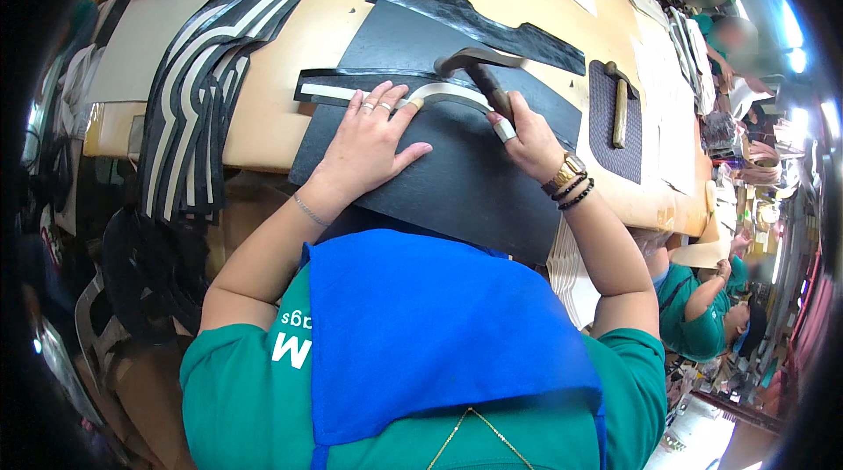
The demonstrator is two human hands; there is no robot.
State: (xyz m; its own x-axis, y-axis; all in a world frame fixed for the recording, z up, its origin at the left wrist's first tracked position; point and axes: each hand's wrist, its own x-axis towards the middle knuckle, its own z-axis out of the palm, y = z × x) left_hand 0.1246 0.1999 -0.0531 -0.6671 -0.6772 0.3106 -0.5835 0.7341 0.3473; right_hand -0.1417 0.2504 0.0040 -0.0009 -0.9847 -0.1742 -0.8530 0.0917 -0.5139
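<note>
My left hand point(369, 141) lies flat with its fingers spread, its fingertips on a curved black strip point(318, 94) that has a cream band along it. That strip rests on a large black board point(439, 167) at the table's near side. In my right hand point(533, 143) is a hammer point(488, 86), gripped by its dark handle. The hammer's metal head is raised above the strip's curved part, which it partly hides. A metal-coloured sleeve shows on a finger of my right hand.
Black strips with cream bands point(189, 114) overhang the table edge at left. Beyond the board's middle lies a wavy black piece point(474, 18). A wooden-handled hammer point(620, 114) rests on a dark textured mat point(604, 141) at right. A co-worker point(698, 307) is at far right.
</note>
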